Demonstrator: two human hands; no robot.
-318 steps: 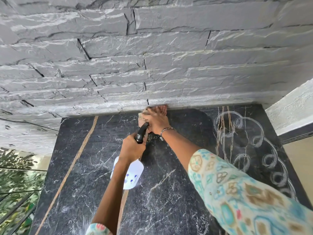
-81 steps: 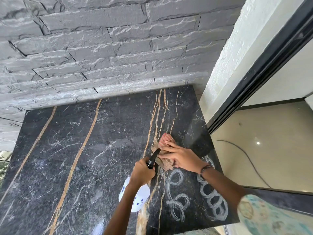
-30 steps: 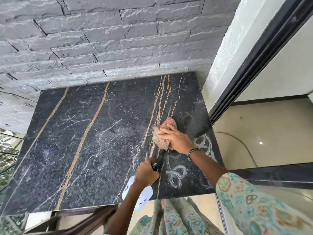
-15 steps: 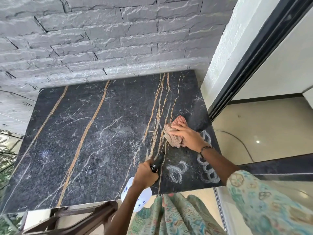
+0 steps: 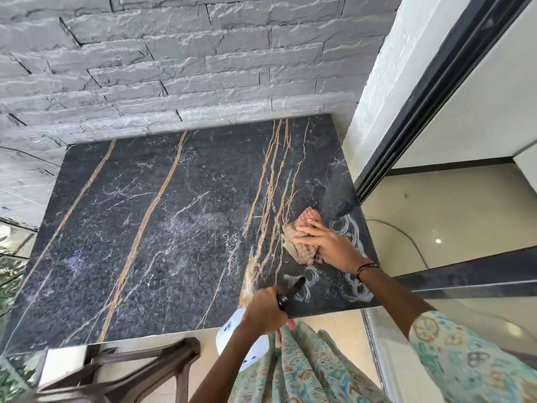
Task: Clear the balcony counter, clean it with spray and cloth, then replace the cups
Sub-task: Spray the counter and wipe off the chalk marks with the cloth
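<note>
Head view: right hand [image 5: 328, 245], fingers flat, pressing wadded cloth [image 5: 302, 239] onto dark marble counter [image 5: 174, 228] near its right front corner. Left hand [image 5: 264, 311] wrapped round spray bottle [image 5: 229, 334] neck, bottle hanging past front edge. Risks, as judged: cloth slipping off that close right edge; bottle knocking the front lip; wet swirl streaks left drying. Open room leftward and toward stone wall [image 5: 174, 68]. Cups not visible.
</note>
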